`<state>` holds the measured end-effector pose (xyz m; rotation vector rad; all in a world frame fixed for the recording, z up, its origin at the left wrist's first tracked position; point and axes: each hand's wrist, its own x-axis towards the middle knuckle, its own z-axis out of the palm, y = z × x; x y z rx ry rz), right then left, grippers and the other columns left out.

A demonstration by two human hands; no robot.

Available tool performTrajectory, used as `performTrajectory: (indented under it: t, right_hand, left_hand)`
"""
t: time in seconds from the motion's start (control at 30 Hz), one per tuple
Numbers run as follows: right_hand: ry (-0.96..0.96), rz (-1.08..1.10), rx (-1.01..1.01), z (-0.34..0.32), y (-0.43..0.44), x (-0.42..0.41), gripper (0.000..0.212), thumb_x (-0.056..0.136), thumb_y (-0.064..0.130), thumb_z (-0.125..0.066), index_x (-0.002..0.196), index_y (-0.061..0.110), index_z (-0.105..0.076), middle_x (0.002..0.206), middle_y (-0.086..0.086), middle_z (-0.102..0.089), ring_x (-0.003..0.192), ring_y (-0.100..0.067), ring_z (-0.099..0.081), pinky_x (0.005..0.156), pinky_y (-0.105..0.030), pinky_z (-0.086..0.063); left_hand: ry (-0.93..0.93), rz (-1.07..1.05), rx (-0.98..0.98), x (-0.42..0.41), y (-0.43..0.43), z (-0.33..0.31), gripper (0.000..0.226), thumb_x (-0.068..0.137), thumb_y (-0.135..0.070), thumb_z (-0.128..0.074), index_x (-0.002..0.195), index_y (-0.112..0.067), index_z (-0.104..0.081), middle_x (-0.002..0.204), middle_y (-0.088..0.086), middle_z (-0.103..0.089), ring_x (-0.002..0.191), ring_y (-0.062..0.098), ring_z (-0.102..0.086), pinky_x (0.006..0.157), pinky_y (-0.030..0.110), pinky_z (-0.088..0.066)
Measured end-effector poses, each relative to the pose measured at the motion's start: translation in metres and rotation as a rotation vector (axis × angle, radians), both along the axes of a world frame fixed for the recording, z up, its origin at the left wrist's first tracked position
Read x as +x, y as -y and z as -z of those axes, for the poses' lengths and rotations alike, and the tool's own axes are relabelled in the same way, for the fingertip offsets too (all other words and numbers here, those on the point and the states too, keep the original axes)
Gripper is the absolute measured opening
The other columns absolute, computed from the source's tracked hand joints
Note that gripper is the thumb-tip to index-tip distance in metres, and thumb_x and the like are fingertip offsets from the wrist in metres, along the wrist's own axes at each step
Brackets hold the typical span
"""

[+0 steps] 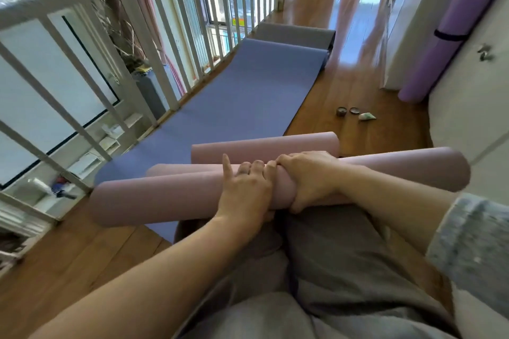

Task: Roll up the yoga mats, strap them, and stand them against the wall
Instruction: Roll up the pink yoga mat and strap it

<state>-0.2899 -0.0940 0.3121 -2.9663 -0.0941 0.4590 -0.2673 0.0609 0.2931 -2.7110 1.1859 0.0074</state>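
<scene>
You face a glossy wooden floor between a white railing on your left and a white wall on your right, daylight gleaming ahead.

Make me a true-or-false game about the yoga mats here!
1. Both the left hand and the right hand are on a pink rolled mat. True.
2. The blue mat is rolled up. False: it lies flat on the floor.
3. A purple rolled mat with a dark strap leans on the wall. True.
4. There is only one pink roll. False: a second pink roll lies just behind the held one.
</scene>
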Motion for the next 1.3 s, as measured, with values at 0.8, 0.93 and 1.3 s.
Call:
performTrajectory:
  t: [0.8, 0.93, 1.3]
  right_hand:
    - [0.145, -0.075, -0.186, 0.0, 0.007, 0.007, 0.076, 0.066, 0.053, -0.07, 0.129, 0.02, -0.044, 0.117, 0.004, -0.062, 0.108, -0.018, -0.059, 0.111, -0.045, -0.03]
    - [0.181, -0.151, -0.2, -0.038, 0.004, -0.007, 0.072, 0.065, 0.058, -0.066, 0.125, 0.024, -0.046, 0.11, 0.012, -0.063, 0.103, -0.011, -0.06, 0.115, -0.048, -0.019]
    - [-0.072, -0.119, -0.053, -0.022, -0.01, -0.056, 0.092, 0.067, 0.064, -0.07, 0.14, 0.025, -0.031, 0.137, 0.008, -0.049, 0.129, -0.014, -0.043, 0.117, -0.054, 0.0]
  left_hand:
    - [0.009, -0.009, -0.023, 0.03, 0.007, -0.01, 0.09, 0.076, -0.052, -0.068, 0.147, -0.024, -0.02, 0.135, 0.006, -0.049, 0.121, 0.028, -0.05, 0.111, 0.062, -0.013]
    - [0.101, 0.1, 0.016, 0.018, -0.007, -0.05, 0.093, 0.077, -0.059, -0.062, 0.148, -0.022, -0.016, 0.137, 0.005, -0.048, 0.121, 0.026, -0.051, 0.112, 0.058, -0.014]
    - [-0.274, 0.111, 0.057, -0.017, -0.015, -0.03, 0.098, 0.07, -0.066, -0.068, 0.146, -0.022, -0.024, 0.137, 0.003, -0.046, 0.12, 0.023, -0.048, 0.105, 0.041, -0.038]
